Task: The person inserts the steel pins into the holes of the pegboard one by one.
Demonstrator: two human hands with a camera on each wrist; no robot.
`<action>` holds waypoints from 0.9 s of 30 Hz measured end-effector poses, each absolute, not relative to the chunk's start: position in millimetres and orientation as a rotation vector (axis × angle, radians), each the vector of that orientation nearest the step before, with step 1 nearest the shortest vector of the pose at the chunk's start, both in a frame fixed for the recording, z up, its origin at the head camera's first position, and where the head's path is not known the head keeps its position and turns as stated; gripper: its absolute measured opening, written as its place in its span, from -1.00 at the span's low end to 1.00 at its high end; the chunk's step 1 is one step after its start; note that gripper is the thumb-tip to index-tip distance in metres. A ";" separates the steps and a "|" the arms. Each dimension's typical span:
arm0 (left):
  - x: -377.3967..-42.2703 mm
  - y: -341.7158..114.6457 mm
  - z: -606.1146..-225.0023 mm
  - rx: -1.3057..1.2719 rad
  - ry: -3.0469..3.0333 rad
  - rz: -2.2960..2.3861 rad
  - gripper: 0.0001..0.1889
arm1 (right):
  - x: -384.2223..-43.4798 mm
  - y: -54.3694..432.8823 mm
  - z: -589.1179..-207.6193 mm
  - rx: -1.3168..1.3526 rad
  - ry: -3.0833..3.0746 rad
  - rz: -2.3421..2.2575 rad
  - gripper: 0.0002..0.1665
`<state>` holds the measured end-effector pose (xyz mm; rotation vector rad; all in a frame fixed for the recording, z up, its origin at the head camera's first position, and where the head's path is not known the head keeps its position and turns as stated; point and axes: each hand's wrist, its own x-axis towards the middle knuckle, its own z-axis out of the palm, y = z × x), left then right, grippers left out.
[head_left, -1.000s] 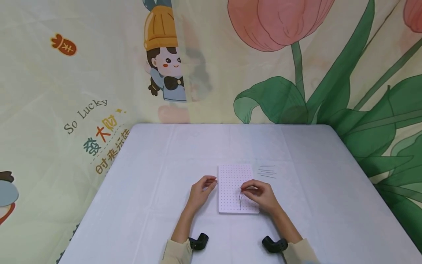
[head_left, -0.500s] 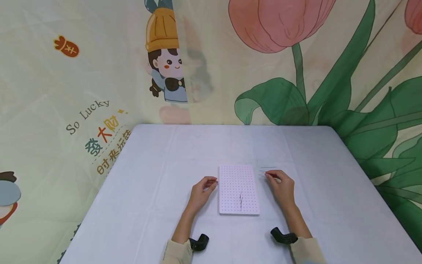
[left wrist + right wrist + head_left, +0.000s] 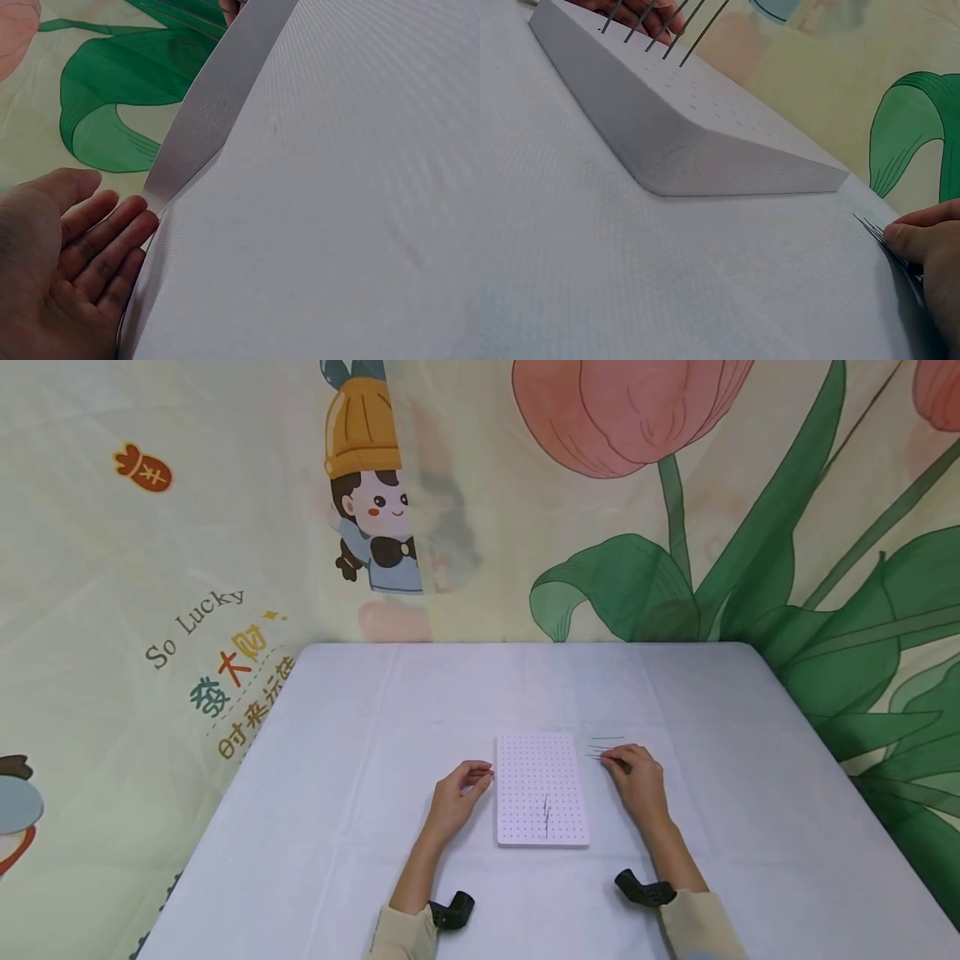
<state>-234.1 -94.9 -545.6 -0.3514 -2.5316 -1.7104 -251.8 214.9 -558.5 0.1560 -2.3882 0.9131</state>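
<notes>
A white pegboard (image 3: 525, 781) with rows of small holes lies on the table, several thin dark metal rods (image 3: 705, 33) standing upright in a row in it. More rods (image 3: 606, 738) lie side by side to the right of its far end. There my right hand (image 3: 641, 785) pinches a rod with thumb and forefinger, its tips covering part of it; the right wrist view shows the rod ends (image 3: 866, 225) poking out past the thumb. My left hand (image 3: 453, 797) is beside the board's left edge, fingers relaxed and holding nothing, fingertips right at the board's side wall (image 3: 206, 112).
A white cloth (image 3: 375, 710) covers the table, whose far edge meets a printed backdrop (image 3: 480, 527). Black wrist cameras (image 3: 452, 911) are strapped near both sleeves.
My right hand has left the standing rods near the board's front and moved right and away to the lying rods, where it stays. My left hand has kept its place.
</notes>
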 end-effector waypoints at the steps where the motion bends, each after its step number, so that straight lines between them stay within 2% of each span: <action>1: -233.9 -95.1 -545.8 -0.357 -2.529 -1.709 -0.78 | -251.7 214.6 -558.7 0.162 -2.393 0.908 -0.90; 27: -232.2 -94.6 -542.9 -0.366 -2.527 -1.710 -0.77 | -249.2 212.1 -556.4 0.245 -2.492 0.863 -0.92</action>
